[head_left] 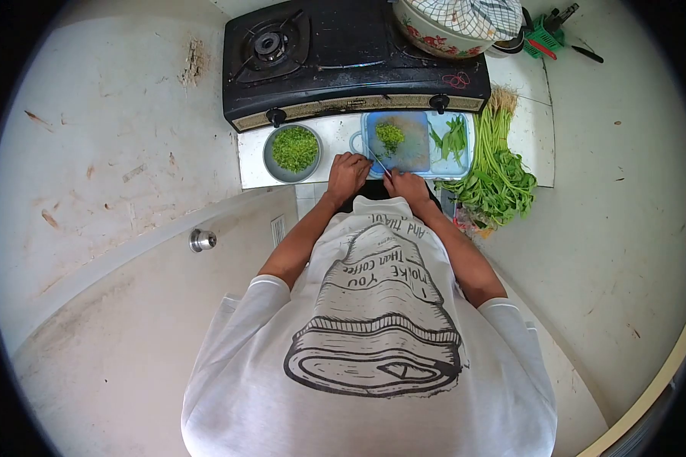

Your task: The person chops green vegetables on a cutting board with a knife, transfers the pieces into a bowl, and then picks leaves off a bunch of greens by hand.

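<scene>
My right hand [406,186] is closed around the handle of a knife [379,161], whose thin blade slants up and left over the near edge of a blue cutting board [411,152]. At the board's lower left corner is my left hand [348,174], its fingers bent together close to the blade. Whatever those fingers hold is too small to make out. A small heap of chopped greens [389,135] lies on the board beyond the blade. Whole green leaves [453,139] rest on the lighter right side. Left of the board stands a grey bowl [267,161] filled with finely chopped greens [294,148].
A black two-burner stove [343,72] runs behind the board, bearing a floral pot [442,38] covered by a checked cloth [472,14]. Bunched leafy stalks [499,164] lie at the right, hanging over the counter edge. A green basket [545,38] with utensils sits at back right.
</scene>
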Action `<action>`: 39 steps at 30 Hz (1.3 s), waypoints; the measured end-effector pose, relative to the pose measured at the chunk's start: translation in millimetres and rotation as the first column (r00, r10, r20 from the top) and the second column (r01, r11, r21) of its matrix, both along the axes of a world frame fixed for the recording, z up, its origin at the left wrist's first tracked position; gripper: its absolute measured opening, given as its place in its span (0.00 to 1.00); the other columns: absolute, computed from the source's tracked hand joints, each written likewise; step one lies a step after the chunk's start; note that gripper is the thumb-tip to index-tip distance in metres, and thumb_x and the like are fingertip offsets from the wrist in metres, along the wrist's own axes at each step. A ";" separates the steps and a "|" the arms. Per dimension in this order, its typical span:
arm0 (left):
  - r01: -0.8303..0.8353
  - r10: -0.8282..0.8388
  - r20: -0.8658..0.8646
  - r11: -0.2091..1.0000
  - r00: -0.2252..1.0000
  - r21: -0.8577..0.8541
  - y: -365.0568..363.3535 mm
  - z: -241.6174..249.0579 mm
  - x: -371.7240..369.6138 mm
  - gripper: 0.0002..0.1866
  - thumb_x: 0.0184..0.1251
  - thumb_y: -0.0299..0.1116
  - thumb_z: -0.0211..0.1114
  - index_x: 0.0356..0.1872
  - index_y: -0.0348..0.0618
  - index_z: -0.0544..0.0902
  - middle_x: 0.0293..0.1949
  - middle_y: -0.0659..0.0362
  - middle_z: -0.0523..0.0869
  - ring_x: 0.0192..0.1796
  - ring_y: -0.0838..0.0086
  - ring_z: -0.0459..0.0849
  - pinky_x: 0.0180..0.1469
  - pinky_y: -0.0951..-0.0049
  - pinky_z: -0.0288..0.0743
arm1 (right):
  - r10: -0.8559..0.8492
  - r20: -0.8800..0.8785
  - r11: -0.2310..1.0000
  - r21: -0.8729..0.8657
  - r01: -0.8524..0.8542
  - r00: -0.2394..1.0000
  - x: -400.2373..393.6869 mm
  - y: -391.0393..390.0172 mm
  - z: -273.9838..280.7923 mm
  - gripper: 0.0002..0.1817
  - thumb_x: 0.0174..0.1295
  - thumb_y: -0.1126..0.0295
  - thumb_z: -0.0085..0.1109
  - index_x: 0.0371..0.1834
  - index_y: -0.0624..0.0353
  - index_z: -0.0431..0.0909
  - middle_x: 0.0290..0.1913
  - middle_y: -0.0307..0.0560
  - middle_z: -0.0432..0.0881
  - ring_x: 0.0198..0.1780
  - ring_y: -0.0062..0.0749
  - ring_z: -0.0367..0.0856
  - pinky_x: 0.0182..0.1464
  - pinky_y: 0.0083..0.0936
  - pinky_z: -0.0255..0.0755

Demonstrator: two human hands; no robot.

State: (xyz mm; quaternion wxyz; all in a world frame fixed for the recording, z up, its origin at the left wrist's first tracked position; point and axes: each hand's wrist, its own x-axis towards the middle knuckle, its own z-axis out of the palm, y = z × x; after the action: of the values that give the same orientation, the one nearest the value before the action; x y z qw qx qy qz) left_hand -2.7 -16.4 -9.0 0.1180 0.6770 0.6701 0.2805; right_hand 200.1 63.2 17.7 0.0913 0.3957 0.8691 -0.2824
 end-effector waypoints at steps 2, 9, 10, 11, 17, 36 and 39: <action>0.011 -0.011 0.017 1.000 1.000 -0.001 -4.8 0.1 0.1 0.10 0.65 0.30 0.73 0.46 0.49 0.93 0.42 0.64 0.89 0.45 0.67 0.83 0.50 0.63 0.73 | 0.004 -0.016 1.000 -0.004 -0.004 1.000 1.9 -1.6 5.2 0.25 0.79 0.50 0.49 0.43 0.65 0.81 0.28 0.64 0.87 0.34 0.62 0.90 0.42 0.54 0.83; 0.027 -0.027 0.007 1.000 1.000 -0.016 -10.4 3.2 -2.1 0.14 0.63 0.30 0.74 0.50 0.50 0.93 0.44 0.65 0.87 0.41 0.69 0.82 0.48 0.64 0.75 | 0.040 -0.041 0.999 -0.007 -0.040 0.998 3.1 -5.4 -4.7 0.25 0.79 0.51 0.50 0.42 0.65 0.81 0.27 0.64 0.87 0.33 0.61 0.90 0.40 0.54 0.83; 0.026 -0.026 0.012 0.999 1.000 -0.019 -10.9 2.3 -2.2 0.14 0.63 0.30 0.74 0.50 0.50 0.93 0.44 0.65 0.87 0.41 0.69 0.82 0.48 0.64 0.75 | 0.045 -0.043 0.999 0.002 -0.045 0.998 3.1 -5.7 -5.5 0.25 0.79 0.51 0.50 0.42 0.65 0.81 0.27 0.64 0.87 0.32 0.61 0.90 0.40 0.54 0.84; 0.026 -0.026 0.016 0.999 1.000 -0.021 -11.4 1.4 -2.2 0.14 0.63 0.30 0.74 0.51 0.50 0.93 0.44 0.65 0.87 0.42 0.69 0.82 0.49 0.64 0.75 | 0.050 -0.045 0.999 0.012 -0.050 0.998 3.2 -6.0 -6.2 0.24 0.79 0.51 0.50 0.41 0.65 0.81 0.26 0.64 0.87 0.31 0.61 0.90 0.39 0.53 0.84; 0.032 -0.031 0.020 0.999 0.999 -0.033 -12.7 2.1 -3.0 0.15 0.64 0.30 0.72 0.53 0.50 0.92 0.45 0.64 0.87 0.43 0.68 0.82 0.51 0.63 0.75 | 0.066 -0.052 0.996 0.055 -0.063 0.996 2.1 -7.3 -9.1 0.24 0.79 0.52 0.50 0.40 0.66 0.81 0.25 0.61 0.87 0.29 0.59 0.90 0.35 0.49 0.84; 0.044 -0.041 0.074 0.998 0.996 -0.049 -15.5 8.4 -3.1 0.18 0.67 0.29 0.70 0.58 0.50 0.90 0.45 0.62 0.87 0.46 0.66 0.83 0.52 0.62 0.74 | -0.043 -0.089 0.995 0.087 0.050 0.995 3.7 -3.7 -17.6 0.23 0.77 0.50 0.53 0.42 0.62 0.82 0.25 0.67 0.85 0.31 0.66 0.88 0.37 0.58 0.82; 0.012 -0.008 0.116 0.999 0.993 -0.032 -14.6 7.9 -2.5 0.15 0.67 0.29 0.70 0.54 0.48 0.90 0.44 0.60 0.87 0.47 0.64 0.84 0.52 0.61 0.74 | -0.050 -0.089 0.993 0.102 0.059 0.995 6.6 0.0 -16.5 0.22 0.76 0.50 0.54 0.42 0.61 0.82 0.26 0.66 0.86 0.31 0.65 0.88 0.37 0.58 0.81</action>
State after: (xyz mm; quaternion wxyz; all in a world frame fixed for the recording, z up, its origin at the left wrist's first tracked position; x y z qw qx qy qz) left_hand -5.2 -31.0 -1.1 0.1692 0.6610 0.6632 0.3077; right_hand 206.7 63.2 1.3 0.0249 0.4108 0.8748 -0.2557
